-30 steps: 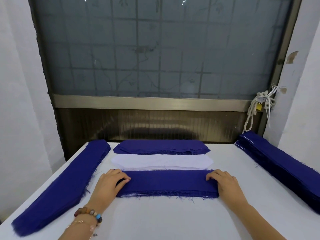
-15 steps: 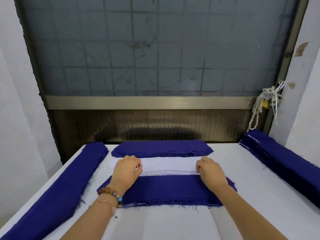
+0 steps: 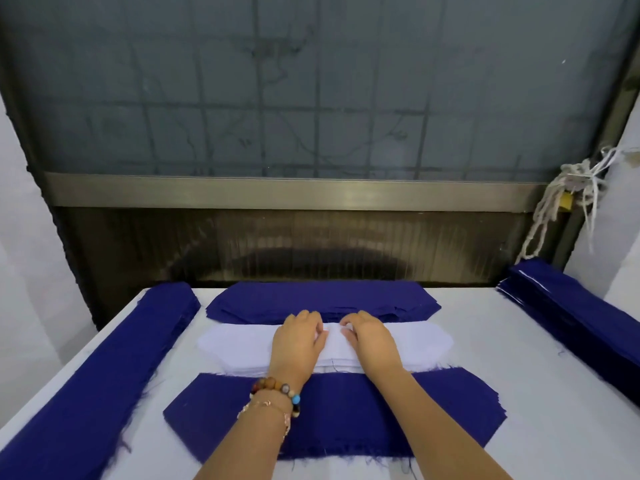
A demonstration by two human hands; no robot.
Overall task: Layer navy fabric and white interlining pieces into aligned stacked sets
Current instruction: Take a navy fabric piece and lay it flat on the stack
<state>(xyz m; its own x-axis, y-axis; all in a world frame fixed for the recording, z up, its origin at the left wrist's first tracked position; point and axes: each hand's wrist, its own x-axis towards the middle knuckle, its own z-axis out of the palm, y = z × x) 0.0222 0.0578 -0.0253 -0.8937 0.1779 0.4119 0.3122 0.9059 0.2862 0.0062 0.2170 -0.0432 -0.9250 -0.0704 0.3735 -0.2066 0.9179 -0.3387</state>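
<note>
My left hand (image 3: pixel 299 342) and right hand (image 3: pixel 373 341) pinched the white interlining stack (image 3: pixel 239 344) at mid-length, its long axis crosswise, the navy piece (image 3: pixel 341 415) parallel just nearer me.

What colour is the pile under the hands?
White: the pile is plain white cloth, clearest in the head view.

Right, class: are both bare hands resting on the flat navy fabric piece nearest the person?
No, the left hand and right hand are both on the white interlining stack, beyond that navy fabric piece.
</note>
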